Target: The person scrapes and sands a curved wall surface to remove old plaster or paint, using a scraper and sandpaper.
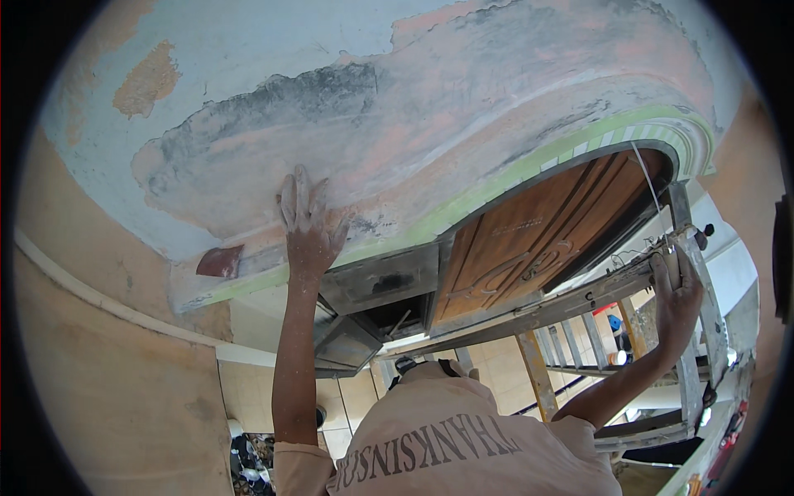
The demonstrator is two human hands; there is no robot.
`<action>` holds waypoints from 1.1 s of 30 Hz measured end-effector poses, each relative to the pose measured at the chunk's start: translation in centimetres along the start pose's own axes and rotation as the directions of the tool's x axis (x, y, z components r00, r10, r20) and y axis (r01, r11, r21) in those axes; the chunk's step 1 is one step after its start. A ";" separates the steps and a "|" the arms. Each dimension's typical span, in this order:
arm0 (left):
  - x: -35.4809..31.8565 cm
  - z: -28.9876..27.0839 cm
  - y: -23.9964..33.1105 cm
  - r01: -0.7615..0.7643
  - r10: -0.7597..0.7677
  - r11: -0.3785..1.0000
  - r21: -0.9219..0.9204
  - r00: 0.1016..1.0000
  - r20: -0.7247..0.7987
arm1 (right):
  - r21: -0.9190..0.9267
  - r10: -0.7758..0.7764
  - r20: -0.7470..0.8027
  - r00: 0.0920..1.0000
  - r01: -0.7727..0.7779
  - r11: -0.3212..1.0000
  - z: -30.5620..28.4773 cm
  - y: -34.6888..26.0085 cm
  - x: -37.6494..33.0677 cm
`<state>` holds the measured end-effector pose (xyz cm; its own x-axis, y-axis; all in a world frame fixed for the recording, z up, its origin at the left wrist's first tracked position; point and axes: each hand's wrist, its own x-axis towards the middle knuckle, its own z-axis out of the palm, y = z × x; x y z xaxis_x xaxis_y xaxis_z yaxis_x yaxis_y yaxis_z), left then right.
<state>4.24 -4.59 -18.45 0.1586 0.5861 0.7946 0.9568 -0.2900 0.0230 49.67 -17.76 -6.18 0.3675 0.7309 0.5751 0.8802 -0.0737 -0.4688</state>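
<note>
My left hand (306,211), dusted with white powder, rests on the patched plaster wall (347,124) with its fingers spread and nothing in them. Left of my wrist, a dark red-brown flat piece like sandpaper (220,262) lies against the lower edge of the patch. The wall carries grey and pinkish filler bordered by pale blue paint. Far to the right, my right hand (678,285) is closed round the top of a metal ladder (691,372), beside the end of a long plank (612,285). My fingertips there are partly hidden.
A pale green arched moulding (496,198) frames a carved wooden door (513,248). Dark glazed panels (380,281) stand below my left forearm. A second ladder with yellow rails (538,376) shows under the plank. Assorted items (252,463) lie on the floor at lower left.
</note>
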 end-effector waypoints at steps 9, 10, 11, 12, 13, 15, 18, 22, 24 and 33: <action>-0.6 0.1 -0.2 0.088 -0.098 0.992 -0.086 0.986 -0.131 | -0.054 -0.025 0.111 0.993 0.031 0.998 0.2 0.2 0.2; -0.5 0.2 -0.1 0.097 -0.107 0.992 -0.077 0.986 -0.131 | -0.042 -0.021 0.117 0.993 0.026 0.999 0.0 0.3 0.2; -0.5 0.1 -0.1 0.090 -0.101 0.992 -0.083 0.984 -0.148 | -0.041 -0.037 0.131 0.991 0.043 0.998 0.0 0.5 0.2; -0.5 0.0 -0.1 0.081 -0.095 0.993 -0.090 0.982 -0.164 | -0.031 -0.046 0.142 0.989 0.051 0.998 -0.1 0.7 0.3; -0.5 -0.1 -0.1 0.089 -0.101 0.993 -0.078 0.982 -0.161 | -0.006 -0.048 0.153 0.987 0.050 0.999 -0.1 1.0 0.4; -0.5 0.0 0.0 0.140 -0.146 0.987 -0.081 0.986 -0.085 | 0.017 -0.045 0.165 0.985 0.043 0.999 -0.2 1.6 0.5; -0.9 0.2 -0.2 0.206 -0.210 0.976 -0.076 0.976 -0.053 | 0.057 -0.013 0.182 0.983 0.003 0.998 -0.2 1.0 0.5; -0.9 0.4 -0.5 0.237 -0.240 0.970 -0.053 0.969 -0.054 | 0.066 -0.008 0.151 0.988 -0.002 0.998 0.0 1.2 0.5; -0.8 0.2 -0.3 0.203 -0.205 0.978 -0.053 0.978 -0.036 | 0.012 0.004 0.165 0.986 -0.006 1.000 -0.2 1.0 0.5; -1.3 1.3 11.3 -0.050 0.071 0.972 -0.228 0.994 0.086 | 0.035 0.008 0.132 0.991 -0.013 0.999 0.0 1.2 0.3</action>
<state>15.22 -7.60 -20.00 0.2465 0.6269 0.7391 0.8670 -0.4835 0.1209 50.85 -17.60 -6.63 0.3316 0.8136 0.4776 0.8644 -0.0593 -0.4993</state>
